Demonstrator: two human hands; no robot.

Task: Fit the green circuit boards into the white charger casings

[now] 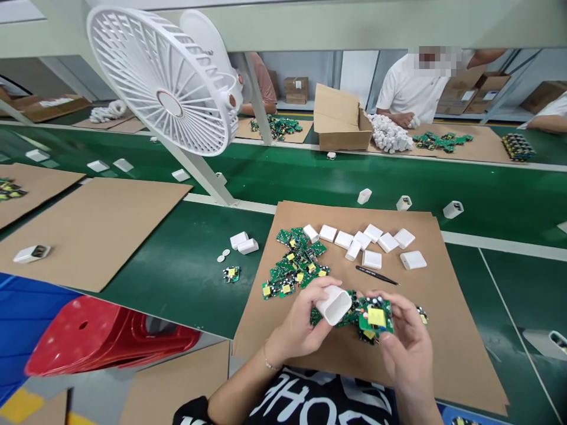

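Observation:
My left hand is closed round a white plastic housing, its open end turned to the right and toward me. In my right hand is a green circuit board with a yellow component, gripped by its edge between thumb and fingers. The board and the housing are apart, a short way from each other. Beneath and behind them lies a pile of similar circuit boards on a cardboard sheet. Beyond, several white housings lie scattered, with black tweezers just in front of them.
A white fan hangs at upper left on a slanted post. Behind the cardboard runs a green conveyor belt carrying white housings. Two housings and a single board lie to the left. A red stool stands lower left. Co-workers sit opposite.

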